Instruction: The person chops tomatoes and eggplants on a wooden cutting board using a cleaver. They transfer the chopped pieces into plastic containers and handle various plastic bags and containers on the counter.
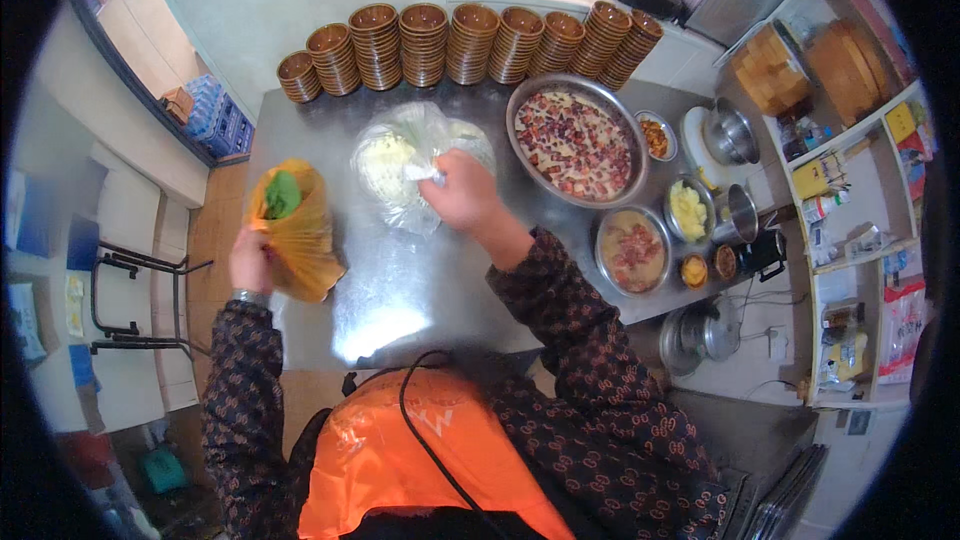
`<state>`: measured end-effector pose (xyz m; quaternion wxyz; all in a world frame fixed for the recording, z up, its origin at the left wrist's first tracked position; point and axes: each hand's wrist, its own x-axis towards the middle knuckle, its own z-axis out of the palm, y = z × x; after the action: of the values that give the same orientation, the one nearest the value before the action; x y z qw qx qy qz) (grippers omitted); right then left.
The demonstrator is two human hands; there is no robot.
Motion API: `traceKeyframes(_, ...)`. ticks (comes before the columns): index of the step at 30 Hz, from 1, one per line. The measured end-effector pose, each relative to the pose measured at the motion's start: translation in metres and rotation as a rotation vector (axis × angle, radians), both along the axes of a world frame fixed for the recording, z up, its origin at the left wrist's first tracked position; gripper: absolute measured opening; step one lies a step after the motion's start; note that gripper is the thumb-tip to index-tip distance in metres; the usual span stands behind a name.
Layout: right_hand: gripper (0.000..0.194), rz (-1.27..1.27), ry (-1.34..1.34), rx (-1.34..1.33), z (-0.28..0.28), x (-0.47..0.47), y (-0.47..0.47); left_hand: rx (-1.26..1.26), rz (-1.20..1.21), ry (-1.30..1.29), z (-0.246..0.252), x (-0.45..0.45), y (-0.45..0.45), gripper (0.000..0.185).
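At the left end of the metal worktable, my left hand (250,259) grips the side of a yellow plastic bag (304,259). A green leaf (283,195) shows at the bag's mouth; whatever else is inside is hidden. My right hand (466,193) pinches the gathered neck of a clear plastic bag (420,219) near the middle of the table. Pale, whitish food (381,163) shows through that clear bag, but its kind cannot be told.
Stacked brown bowls (424,45) line the back of the metal worktable (390,270). To the right stand a large basin of diced meat in liquid (574,142), a smaller meat bowl (634,251), a bowl of yellow pieces (688,214) and a metal pot (735,214). Shelves (855,255) rise beyond.
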<state>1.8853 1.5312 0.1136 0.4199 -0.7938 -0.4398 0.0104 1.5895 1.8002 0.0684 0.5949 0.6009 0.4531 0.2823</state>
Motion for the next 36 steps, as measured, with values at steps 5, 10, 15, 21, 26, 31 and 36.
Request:
traceKeyframes(5,0.030,0.141,0.048,-0.128,-0.084,-0.016,0.000,-0.133,-0.149,0.130,-0.059,0.066,-0.014,0.019)
traceKeyframes(10,0.045,0.188,-0.044,-0.048,-0.093,-0.023,-0.012,0.022,-0.319,0.237,-0.063,0.080,-0.036,0.028)
traceKeyframes(15,0.037,0.111,0.177,0.157,-0.062,-0.032,-0.030,-0.047,-0.148,-0.098,-0.035,-0.001,-0.073,0.031)
traceKeyframes(21,0.025,0.616,0.598,-0.479,-0.073,-0.082,-0.035,-0.178,0.171,0.104,-0.090,-0.183,-0.153,0.022)
traceKeyframes(26,0.035,1.400,0.846,-0.797,-0.090,-0.134,-0.027,-0.438,0.512,0.590,-0.186,-0.321,-0.308,0.025)
traceKeyframes(31,0.037,1.799,0.830,-1.129,-0.089,-0.189,-0.013,-0.632,0.766,0.928,-0.273,-0.375,-0.517,0.041)
traceKeyframes(36,0.037,2.023,0.415,-1.440,-0.097,-0.299,-0.040,-0.938,0.576,0.942,-0.334,-0.349,-0.776,0.036)
